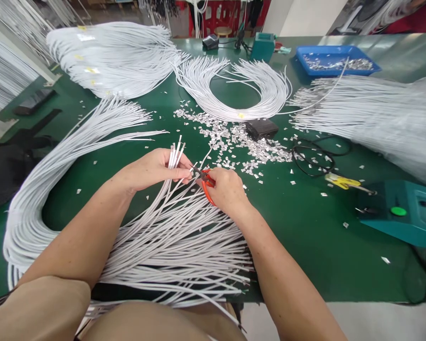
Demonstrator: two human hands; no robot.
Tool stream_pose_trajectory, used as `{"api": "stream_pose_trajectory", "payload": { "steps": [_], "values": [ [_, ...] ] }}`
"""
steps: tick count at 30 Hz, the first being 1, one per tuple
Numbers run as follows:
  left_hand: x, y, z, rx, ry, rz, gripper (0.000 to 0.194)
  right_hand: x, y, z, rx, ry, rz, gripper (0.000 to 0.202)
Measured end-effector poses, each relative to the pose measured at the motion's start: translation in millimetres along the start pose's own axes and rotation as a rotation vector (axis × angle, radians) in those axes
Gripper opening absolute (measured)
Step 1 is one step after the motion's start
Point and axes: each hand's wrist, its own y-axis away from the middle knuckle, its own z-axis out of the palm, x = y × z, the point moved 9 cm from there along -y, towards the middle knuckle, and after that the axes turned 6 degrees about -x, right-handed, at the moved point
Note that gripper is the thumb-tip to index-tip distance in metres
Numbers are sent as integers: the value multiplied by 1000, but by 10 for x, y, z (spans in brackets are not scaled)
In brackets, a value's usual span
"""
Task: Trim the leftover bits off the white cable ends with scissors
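Note:
Several white cables [176, 156] stand up between the fingers of my left hand [163, 166], which is closed around them near the centre. My right hand [227, 187] is wrapped round orange-handled cutters [208, 192]. The dark jaws of the cutters point left, close to my left fingertips and a cable end; whether they touch it is too small to tell. Below both hands, a large bundle of white cables [177, 246] fans out across the green table [305, 227]. It curves round the left side, under my left forearm. Small silvery pieces [230, 137] lie scattered just beyond my hands.
More white cable bundles lie at the back left [110, 57], back centre [248, 111] and right [376, 104]. A blue tray [337, 71] holds small metal pieces. A black block [261, 129], a black cord, yellow-handled snips [342, 181] and a teal machine [404, 213] are also on the table.

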Motion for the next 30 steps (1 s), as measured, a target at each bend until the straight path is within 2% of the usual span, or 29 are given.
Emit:
{"api": "stream_pose_trajectory", "payload": {
  "steps": [8, 14, 19, 22, 25, 27, 30],
  "values": [
    [74, 61, -75, 175, -97, -17, 19, -43, 33, -47, 21, 25, 6, 32],
    [47, 40, -51, 103, -84, -16, 15, -40, 12, -5, 24, 45, 0, 32],
    [53, 56, -62, 94, -110, -16, 15, -13, 3, -7, 27, -29, -25, 32],
    [80, 68, -53, 102, -148, -22, 15, -4, 20, -116, 91, -259, -38, 21],
    [96, 68, -17, 104, -132, -25, 18, 28, 49, -216, 176, -656, -34, 12],
    [100, 65, 9, 110, -129, -28, 21, 23, 50, -201, 164, -861, -32, 14],
    [111, 69, 12, 148, -148, -24, 23, 18, 41, -132, 112, -1009, -4, 19]
  ]
}}
